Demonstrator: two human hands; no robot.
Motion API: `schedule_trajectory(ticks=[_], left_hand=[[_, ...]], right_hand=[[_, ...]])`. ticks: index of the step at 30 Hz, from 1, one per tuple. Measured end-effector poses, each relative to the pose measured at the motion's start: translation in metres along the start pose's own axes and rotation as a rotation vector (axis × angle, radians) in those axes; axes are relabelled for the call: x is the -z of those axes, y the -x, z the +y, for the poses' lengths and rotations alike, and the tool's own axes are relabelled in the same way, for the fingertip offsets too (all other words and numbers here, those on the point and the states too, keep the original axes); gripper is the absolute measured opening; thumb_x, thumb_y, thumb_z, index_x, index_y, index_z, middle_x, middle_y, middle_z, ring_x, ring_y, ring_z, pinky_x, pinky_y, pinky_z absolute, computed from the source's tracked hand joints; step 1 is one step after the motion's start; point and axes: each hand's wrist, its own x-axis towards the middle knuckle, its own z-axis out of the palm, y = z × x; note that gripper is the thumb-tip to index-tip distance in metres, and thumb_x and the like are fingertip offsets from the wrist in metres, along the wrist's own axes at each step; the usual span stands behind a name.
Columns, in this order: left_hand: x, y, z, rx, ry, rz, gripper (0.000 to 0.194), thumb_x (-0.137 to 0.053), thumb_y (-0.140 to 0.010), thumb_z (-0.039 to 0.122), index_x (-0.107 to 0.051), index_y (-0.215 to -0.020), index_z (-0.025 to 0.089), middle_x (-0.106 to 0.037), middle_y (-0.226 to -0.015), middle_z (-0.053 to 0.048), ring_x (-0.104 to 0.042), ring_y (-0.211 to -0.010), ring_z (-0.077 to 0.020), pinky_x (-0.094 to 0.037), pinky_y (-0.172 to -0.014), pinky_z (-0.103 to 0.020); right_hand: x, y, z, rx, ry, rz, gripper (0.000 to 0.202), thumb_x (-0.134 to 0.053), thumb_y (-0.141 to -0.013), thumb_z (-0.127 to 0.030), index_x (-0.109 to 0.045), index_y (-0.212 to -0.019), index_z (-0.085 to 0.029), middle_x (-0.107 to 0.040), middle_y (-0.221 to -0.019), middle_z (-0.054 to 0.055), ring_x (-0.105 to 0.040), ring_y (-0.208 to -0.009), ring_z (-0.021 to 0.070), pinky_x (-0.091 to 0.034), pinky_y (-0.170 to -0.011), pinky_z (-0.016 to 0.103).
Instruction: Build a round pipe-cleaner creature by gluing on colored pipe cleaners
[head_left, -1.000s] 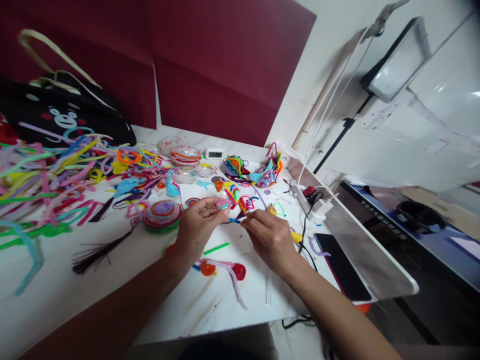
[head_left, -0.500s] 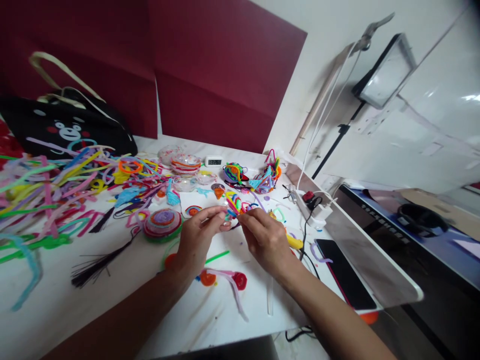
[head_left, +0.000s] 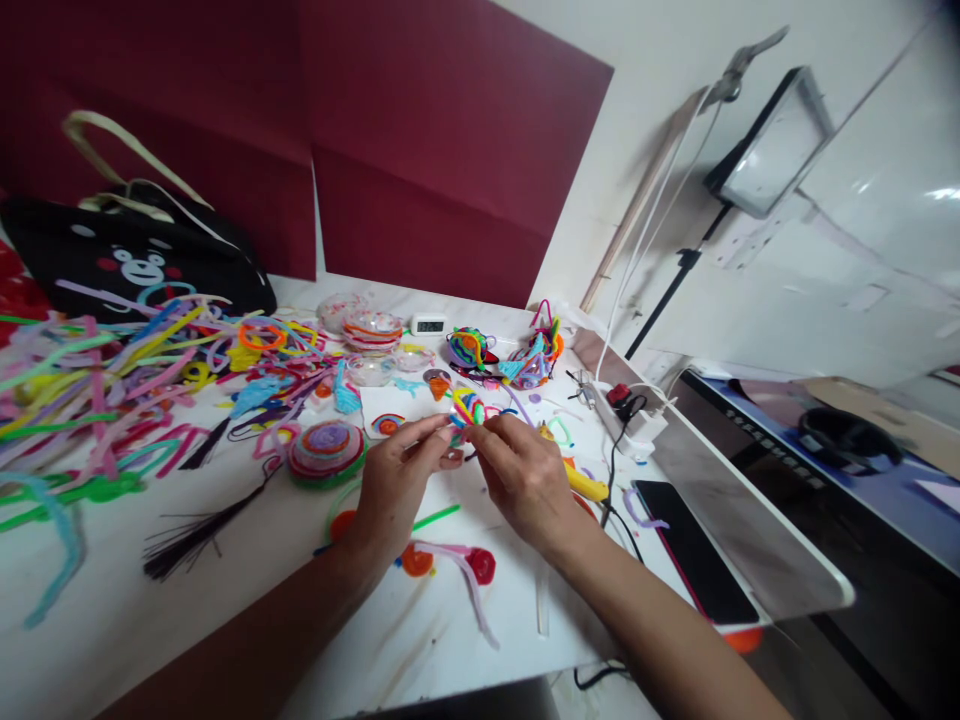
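Note:
Both hands meet above the white tabletop (head_left: pixel 450 640). My left hand (head_left: pixel 401 475) pinches a small multicoloured pipe-cleaner piece (head_left: pixel 459 414), with blue, yellow and pink showing at the fingertips. From the other side, my right hand (head_left: pixel 521 475) closes its thumb and forefinger on the same piece; the fingers hide part of it. Under the wrists lie a green pipe cleaner (head_left: pixel 436 517), an orange coil (head_left: pixel 417 560) and a red coil (head_left: pixel 481 566) with a pale lilac strip (head_left: pixel 472 590). Left of my left hand sits a round coiled pipe-cleaner disc (head_left: pixel 326 450).
Loose pipe cleaners (head_left: pixel 112 385) heap on the left before a black bag (head_left: pixel 135 250). A dark tassel (head_left: pixel 195 540) lies nearer. At right are a phone (head_left: pixel 694 550), a power strip (head_left: pixel 634 420) with cables and a yellow tool handle (head_left: pixel 586 482). A small digital clock (head_left: pixel 429 325) stands behind.
My right hand's fingers have shifted slightly left, closer to my left fingertips. The held piece has turned a little; otherwise the table looks the same.

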Motion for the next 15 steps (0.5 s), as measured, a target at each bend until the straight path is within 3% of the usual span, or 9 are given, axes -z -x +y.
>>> schedule_trajectory(ticks=[15], left_hand=[[0.0000, 0.0013, -0.0006, -0.017, 0.002, 0.004, 0.036, -0.077, -0.067, 0.036, -0.076, -0.096, 0.016, -0.073, -0.093, -0.007, -0.068, -0.071, -0.0184, -0.060, -0.067, -0.032]], right_hand=[[-0.0008, -0.0014, -0.0017, 0.050, 0.115, -0.042, 0.027, -0.042, -0.097, -0.013, -0.064, -0.113, -0.015, -0.065, -0.086, 0.009, -0.057, -0.074, 0.0177, -0.044, -0.061, 0.028]])
